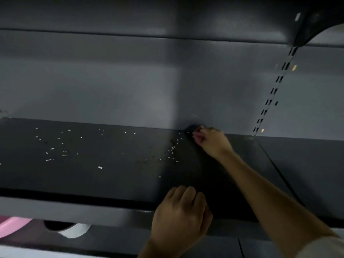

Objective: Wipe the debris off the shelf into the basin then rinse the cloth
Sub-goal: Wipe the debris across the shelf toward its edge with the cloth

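Observation:
A dark grey metal shelf [115, 175] carries scattered white and brown debris [173, 148], thickest near the back middle and spread out to the left. My right hand [212, 141] reaches to the shelf's back edge and is closed on a dark cloth [191, 128], which is mostly hidden under the fingers. Curled over the shelf's front lip, my left hand [181, 213] grips it. A pink basin [13, 227] shows only as a rim below the shelf at the lower left.
A grey back panel [130, 86] rises behind the shelf. A slotted upright [273, 90] runs down the right side. Another shelf [316, 21] hangs overhead at the top right. A white round object [76, 231] sits below, beside the basin.

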Action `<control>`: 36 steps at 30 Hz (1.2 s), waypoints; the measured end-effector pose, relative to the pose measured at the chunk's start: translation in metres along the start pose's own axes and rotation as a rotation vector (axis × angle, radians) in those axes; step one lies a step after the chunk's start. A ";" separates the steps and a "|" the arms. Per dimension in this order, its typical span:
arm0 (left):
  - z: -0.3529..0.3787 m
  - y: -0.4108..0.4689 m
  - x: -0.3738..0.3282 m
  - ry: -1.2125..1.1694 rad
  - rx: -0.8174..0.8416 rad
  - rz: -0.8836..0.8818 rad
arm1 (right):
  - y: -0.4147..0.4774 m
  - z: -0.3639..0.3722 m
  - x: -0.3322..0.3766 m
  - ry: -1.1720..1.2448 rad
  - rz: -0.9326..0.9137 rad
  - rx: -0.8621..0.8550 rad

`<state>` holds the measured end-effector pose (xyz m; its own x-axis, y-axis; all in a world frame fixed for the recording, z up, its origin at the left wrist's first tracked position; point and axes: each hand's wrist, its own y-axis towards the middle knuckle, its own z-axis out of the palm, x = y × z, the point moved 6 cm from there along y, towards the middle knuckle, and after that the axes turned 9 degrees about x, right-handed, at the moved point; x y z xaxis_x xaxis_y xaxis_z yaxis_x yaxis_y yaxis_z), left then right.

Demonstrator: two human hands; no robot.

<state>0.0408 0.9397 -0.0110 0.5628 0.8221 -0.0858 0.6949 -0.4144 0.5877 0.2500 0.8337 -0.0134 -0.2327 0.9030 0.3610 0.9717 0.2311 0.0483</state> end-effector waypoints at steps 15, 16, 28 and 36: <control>-0.004 0.000 0.000 0.015 -0.074 0.002 | -0.024 -0.049 -0.026 0.251 0.056 0.034; -0.004 0.000 0.000 0.012 -0.078 0.005 | -0.028 -0.043 -0.039 0.262 0.099 0.106; -0.001 0.000 0.000 0.034 -0.025 -0.003 | 0.003 0.017 0.070 0.081 -0.269 0.127; -0.003 -0.003 0.001 0.008 -0.031 -0.004 | 0.017 0.012 0.098 0.203 -0.328 0.134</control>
<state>0.0381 0.9427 -0.0105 0.5564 0.8269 -0.0822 0.6832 -0.3989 0.6117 0.2437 0.9305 0.0118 -0.5036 0.6870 0.5239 0.8304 0.5521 0.0742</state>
